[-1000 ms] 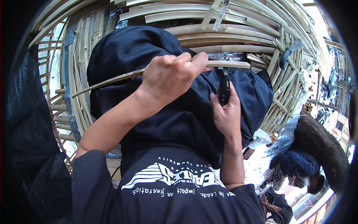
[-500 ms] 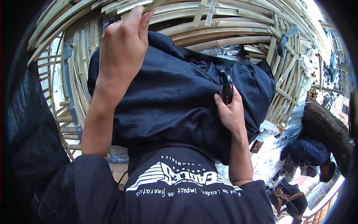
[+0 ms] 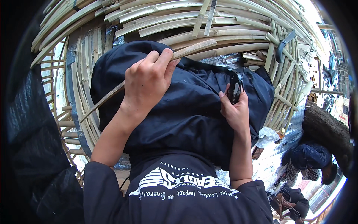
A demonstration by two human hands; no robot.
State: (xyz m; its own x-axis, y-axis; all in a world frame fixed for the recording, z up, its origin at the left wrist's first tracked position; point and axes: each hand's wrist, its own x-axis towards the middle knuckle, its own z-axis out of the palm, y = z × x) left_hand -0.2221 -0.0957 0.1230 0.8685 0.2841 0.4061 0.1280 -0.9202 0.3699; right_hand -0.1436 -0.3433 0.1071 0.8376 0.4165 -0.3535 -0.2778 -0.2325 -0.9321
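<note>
My left hand (image 3: 149,80) is closed around a narrow split bamboo strip (image 3: 199,47), held slanting over my lap. One end rises to the right, in front of the bamboo pile. The strip's other end shows beyond my wrist at the lower left. Near my right knee, my right hand (image 3: 235,108) grips a black hand tool (image 3: 234,87) with thin metal at its upper end; its exact kind is unclear. Dark cloth (image 3: 179,108) covers my lap beneath both hands.
Long split bamboo strips (image 3: 179,18) are stacked ahead of me. A knife (image 3: 285,43) with a dark handle rests on a bamboo lattice at the right. A clear plastic bag (image 3: 267,136), a log (image 3: 324,130) and another person (image 3: 309,156) are farther right.
My left hand has come nearer and moved right from the pile, bringing the bamboo strip over my lap. My right hand with the tool has shifted slightly right.
</note>
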